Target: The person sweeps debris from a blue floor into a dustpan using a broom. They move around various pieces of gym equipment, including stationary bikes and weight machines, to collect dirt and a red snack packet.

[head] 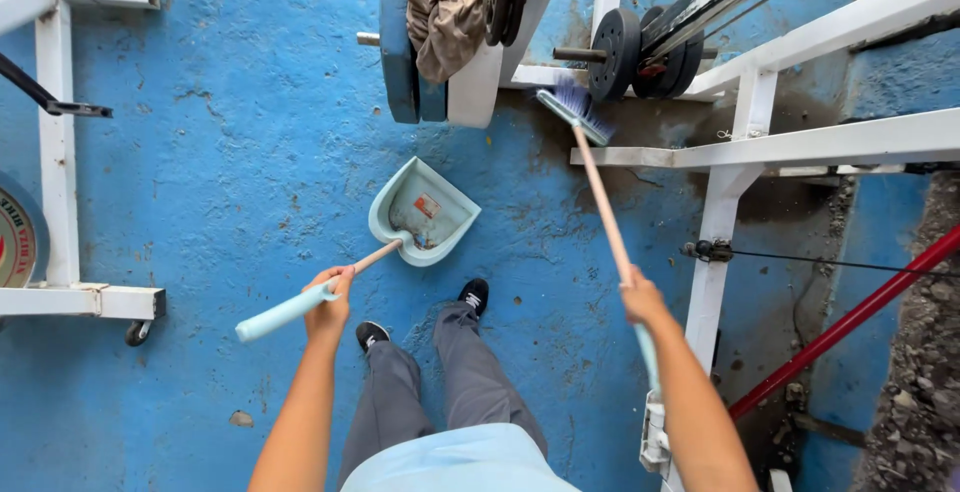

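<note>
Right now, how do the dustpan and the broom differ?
The dustpan rests flat on the blue floor with debris inside, held by the left hand; the broom is in the right hand, bristles under the white frame. The dustpan's handle is shorter. Both have wooden shafts with pale blue grips.

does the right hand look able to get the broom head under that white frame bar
Probably yes. The right hand grips the broom and its bristles already lie at the edge of the white bar, with bare floor beside them. The weight plates just behind may limit how far it goes.
</note>
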